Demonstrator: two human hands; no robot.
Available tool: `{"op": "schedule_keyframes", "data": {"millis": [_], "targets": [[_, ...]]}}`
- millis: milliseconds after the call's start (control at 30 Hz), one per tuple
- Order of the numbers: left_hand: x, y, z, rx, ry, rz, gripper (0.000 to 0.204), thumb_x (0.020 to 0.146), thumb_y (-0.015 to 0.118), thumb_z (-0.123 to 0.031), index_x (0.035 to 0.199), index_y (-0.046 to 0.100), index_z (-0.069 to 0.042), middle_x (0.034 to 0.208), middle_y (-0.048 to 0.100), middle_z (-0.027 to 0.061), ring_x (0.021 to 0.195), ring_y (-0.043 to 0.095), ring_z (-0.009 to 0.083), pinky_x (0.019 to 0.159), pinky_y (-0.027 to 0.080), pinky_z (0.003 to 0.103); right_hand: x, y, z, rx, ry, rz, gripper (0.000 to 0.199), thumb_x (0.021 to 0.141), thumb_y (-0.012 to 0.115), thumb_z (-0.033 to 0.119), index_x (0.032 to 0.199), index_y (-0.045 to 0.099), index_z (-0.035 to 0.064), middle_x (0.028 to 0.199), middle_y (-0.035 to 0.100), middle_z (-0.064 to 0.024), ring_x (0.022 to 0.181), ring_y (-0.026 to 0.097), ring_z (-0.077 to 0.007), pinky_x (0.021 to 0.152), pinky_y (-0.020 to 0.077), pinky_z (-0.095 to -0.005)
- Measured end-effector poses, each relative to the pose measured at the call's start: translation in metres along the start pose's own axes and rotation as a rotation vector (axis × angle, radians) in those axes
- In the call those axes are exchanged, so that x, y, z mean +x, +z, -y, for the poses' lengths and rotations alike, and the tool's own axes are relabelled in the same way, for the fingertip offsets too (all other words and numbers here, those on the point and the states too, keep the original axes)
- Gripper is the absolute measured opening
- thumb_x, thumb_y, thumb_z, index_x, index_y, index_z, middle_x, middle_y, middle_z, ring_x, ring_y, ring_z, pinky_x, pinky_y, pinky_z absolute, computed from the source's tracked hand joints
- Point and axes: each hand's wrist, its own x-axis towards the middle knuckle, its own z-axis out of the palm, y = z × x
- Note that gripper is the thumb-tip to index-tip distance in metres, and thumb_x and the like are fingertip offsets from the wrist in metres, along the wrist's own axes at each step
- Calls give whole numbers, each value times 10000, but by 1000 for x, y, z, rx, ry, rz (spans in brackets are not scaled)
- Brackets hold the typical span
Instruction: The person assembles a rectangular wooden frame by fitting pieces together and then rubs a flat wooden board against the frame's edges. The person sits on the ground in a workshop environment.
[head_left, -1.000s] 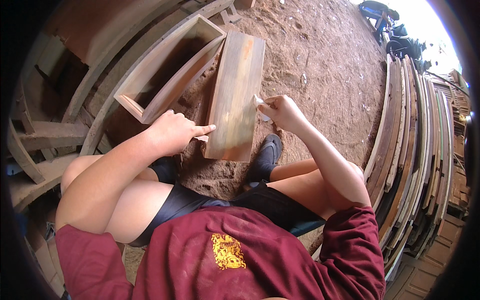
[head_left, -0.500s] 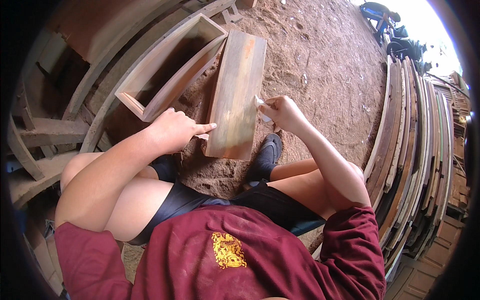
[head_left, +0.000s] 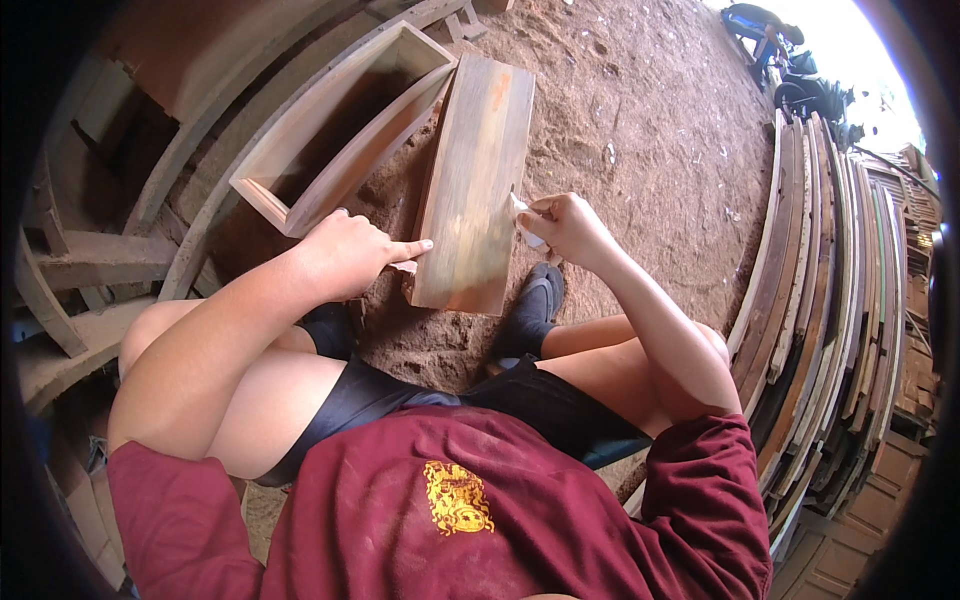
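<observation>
In front of me a long wooden box-like piece (head_left: pixel 474 180) lies with its broad, streaky face up. My left hand (head_left: pixel 345 255) is at its near left edge, the outstretched index finger touching the top face. The other left fingers are curled, and a small pale pinkish bit shows below them; I cannot make out what it is. My right hand (head_left: pixel 572 228) pinches a thin white scrap (head_left: pixel 533 222), which meets the right edge of the wooden piece beside a small dark mark. Whether the scrap is paper or cloth cannot be told.
An open wooden box (head_left: pixel 262 203) stands at the left, touching the long piece at its far end. Wooden frames (head_left: pixel 110 262) crowd the far left. Stacked planks (head_left: pixel 800 300) line the right side. Sawdust covers the ground (head_left: pixel 650 130). A person (head_left: pixel 765 28) bends over at the far right.
The wooden piece has shifted slightly away from me. My right hand and the white scrap have moved a little downward from the dark mark, which now shows; the left finger stays on the edge.
</observation>
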Motion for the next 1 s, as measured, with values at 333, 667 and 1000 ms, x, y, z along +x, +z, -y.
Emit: {"op": "schedule_keyframes", "data": {"millis": [333,667,1000], "targets": [[0,0,-2,-19,-16,16,720,871,560,-35,1501,410,-348,1046,723,78,913,705,262,856,519,429,-8,1,1,14,-9,18,317,951,625,247,1024,699,-53,713,679,-119,557,661,-148,465,549,-286],[0,-2,-3,-55,-41,18,789,817,554,33,1484,431,-370,1004,725,101,872,698,294,844,523,430,-14,4,3,2,-31,30,330,946,620,231,1047,687,-76,778,701,-138,584,683,-156,476,573,-282],[0,-2,-4,-87,-74,38,759,847,547,8,1476,434,-400,890,709,139,831,695,308,831,519,442,-22,8,7,46,51,61,330,957,610,245,1050,697,-59,756,691,-118,622,690,-149,516,592,-296]]}}
